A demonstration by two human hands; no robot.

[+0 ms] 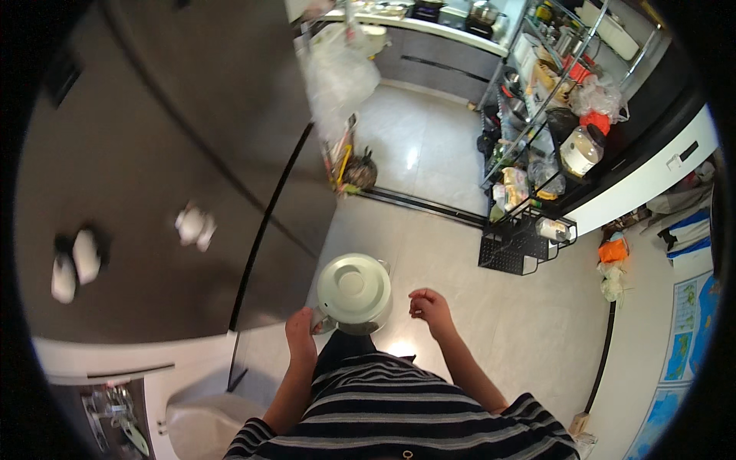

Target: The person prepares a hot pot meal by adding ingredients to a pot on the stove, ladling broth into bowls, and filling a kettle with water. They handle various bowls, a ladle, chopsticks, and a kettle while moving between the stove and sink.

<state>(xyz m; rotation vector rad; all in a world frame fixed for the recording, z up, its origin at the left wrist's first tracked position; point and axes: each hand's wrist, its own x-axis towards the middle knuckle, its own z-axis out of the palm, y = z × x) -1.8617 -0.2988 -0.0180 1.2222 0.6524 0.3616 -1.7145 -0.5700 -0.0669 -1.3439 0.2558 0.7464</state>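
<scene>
My left hand (300, 328) is closed round the handle of a clear pitcher (363, 325). The pitcher has a round, pale green lid (353, 287) with a raised disc in its middle, and it hangs upright in front of my body. What is inside it is hidden beneath the lid. To the right of the pitcher, apart from it, my right hand (431, 311) is in the air with nothing in it. Its fingers are loosely bent and a little apart.
A dark panel (184, 153) with small white figures stands to the left. White plastic bags (339, 73) hang beside the kitchen doorway, above a floor track (414, 204). A crowded metal shelf (548, 100) and a black perforated rack (506, 254) stand right. A counter (437, 29) is ahead.
</scene>
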